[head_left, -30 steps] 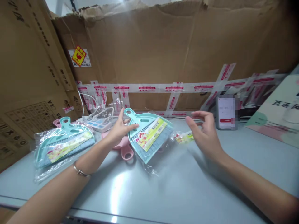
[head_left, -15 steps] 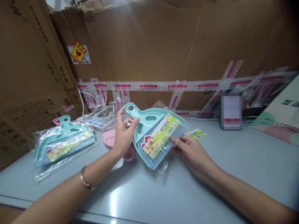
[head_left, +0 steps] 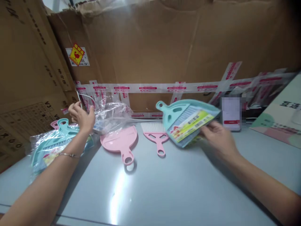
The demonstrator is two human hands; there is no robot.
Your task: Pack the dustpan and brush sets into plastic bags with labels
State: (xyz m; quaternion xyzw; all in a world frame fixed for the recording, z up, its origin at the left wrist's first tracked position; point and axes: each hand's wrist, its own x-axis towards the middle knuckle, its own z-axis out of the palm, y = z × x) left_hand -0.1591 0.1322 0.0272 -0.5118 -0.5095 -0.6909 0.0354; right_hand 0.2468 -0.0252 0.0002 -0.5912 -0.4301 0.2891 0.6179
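Observation:
My right hand grips a teal dustpan by its wide edge, tilted above the table, with a bluish-bristled brush and a yellow-green label card in it. My left hand is raised at the left, fingers apart and holding nothing that I can see. Just right of it a crumpled clear plastic bag lies over the power strip. Between my hands a pink dustpan and a pink brush with white bristles lie on the table.
Bagged teal dustpan sets lie at the left under my forearm, a pink handle showing behind. A phone stands at the back right, beside a printed board. Large cardboard boxes wall off the back and left.
The teal dustpan has moved right and up in my right hand, out of its clear bag. My left hand has let go of its handle and moved left. The pink brush is uncovered.

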